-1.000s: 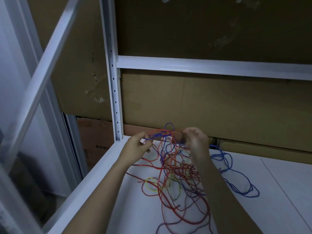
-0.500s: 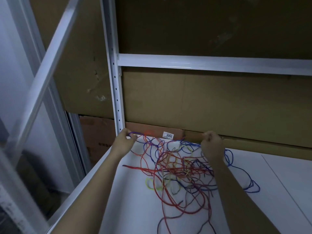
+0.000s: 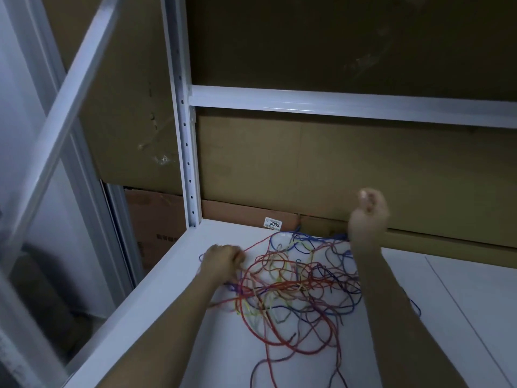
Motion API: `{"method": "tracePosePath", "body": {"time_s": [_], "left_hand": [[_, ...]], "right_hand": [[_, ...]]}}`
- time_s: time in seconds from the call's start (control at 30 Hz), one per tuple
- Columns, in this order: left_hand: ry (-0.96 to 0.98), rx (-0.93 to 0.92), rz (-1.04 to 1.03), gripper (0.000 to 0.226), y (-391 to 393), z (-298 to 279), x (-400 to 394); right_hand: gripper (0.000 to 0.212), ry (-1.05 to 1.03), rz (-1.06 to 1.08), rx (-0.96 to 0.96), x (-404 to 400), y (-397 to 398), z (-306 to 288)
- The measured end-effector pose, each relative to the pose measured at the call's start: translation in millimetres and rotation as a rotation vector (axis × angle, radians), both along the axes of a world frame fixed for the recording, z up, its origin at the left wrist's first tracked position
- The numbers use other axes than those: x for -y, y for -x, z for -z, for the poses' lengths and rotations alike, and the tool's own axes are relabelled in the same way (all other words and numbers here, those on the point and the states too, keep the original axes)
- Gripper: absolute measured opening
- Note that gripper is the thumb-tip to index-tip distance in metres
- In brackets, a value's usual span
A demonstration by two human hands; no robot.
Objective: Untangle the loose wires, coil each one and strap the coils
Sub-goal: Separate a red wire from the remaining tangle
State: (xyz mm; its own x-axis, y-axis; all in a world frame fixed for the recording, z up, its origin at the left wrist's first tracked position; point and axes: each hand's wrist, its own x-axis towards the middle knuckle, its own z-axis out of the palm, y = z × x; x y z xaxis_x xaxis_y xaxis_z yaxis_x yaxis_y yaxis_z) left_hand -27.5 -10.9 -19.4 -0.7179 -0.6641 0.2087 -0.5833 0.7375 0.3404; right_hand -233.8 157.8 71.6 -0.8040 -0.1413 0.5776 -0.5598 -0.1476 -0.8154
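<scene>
A tangle of red, blue and yellow wires (image 3: 293, 287) lies spread on the white shelf board (image 3: 173, 317). My left hand (image 3: 222, 261) is low at the tangle's left edge, fingers curled around wire strands. My right hand (image 3: 368, 215) is raised above the tangle's back right, fingers curled in a fist; a blue wire (image 3: 333, 238) runs up toward it, but the strand inside the fist is hidden. A long red loop (image 3: 302, 351) trails toward me.
A white perforated upright post (image 3: 184, 135) stands at the shelf's back left corner, with a horizontal white beam (image 3: 349, 103) above. Brown cardboard (image 3: 335, 169) backs the shelf, bearing a small label 3055 (image 3: 273, 223). A white diagonal brace (image 3: 64, 99) crosses at left.
My left hand dropped from the back corner post down to the tangle's left edge. My right hand rose and moved right, drawing wire upward. The tangle has spread wider.
</scene>
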Motion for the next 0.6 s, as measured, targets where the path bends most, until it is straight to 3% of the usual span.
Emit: {"method": "tracePosePath", "body": {"time_s": [0.07, 0.1, 0.17, 0.2, 0.23, 0.3, 0.37, 0.5, 0.6], "left_hand": [[-0.059, -0.026, 0.018, 0.032, -12, 5, 4], [-0.082, -0.063, 0.037, 0.036, -12, 2, 3], [0.006, -0.051, 0.071, 0.043, -5, -7, -2], [0.123, 0.012, 0.077, 0.045, 0, -12, -4], [0.259, 0.095, 0.061, 0.046, 6, -18, -7], [0.458, 0.210, 0.006, 0.048, 15, -28, -14], [0.505, 0.242, -0.015, 0.044, 22, -34, -16], [0.517, 0.208, -0.044, 0.026, 18, -39, -19], [0.508, 0.119, -0.043, 0.044, 6, -40, -18]], "right_hand": [[0.021, -0.282, 0.020, 0.007, -9, 18, 10], [0.030, -0.570, 0.029, -0.025, -10, 22, 16], [0.039, -1.123, 0.120, -0.107, -8, 15, 28], [0.036, -1.265, 0.180, -0.216, -4, 6, 33], [0.043, -1.254, 0.188, -0.354, 1, -5, 36], [0.065, -0.983, 0.018, -0.623, 15, -29, 42], [0.062, -0.890, -0.204, -0.797, 31, -54, 44], [0.026, -0.948, -0.586, -0.642, 47, -77, 42], [0.024, -0.737, -0.491, -0.715, 46, -73, 37]]}}
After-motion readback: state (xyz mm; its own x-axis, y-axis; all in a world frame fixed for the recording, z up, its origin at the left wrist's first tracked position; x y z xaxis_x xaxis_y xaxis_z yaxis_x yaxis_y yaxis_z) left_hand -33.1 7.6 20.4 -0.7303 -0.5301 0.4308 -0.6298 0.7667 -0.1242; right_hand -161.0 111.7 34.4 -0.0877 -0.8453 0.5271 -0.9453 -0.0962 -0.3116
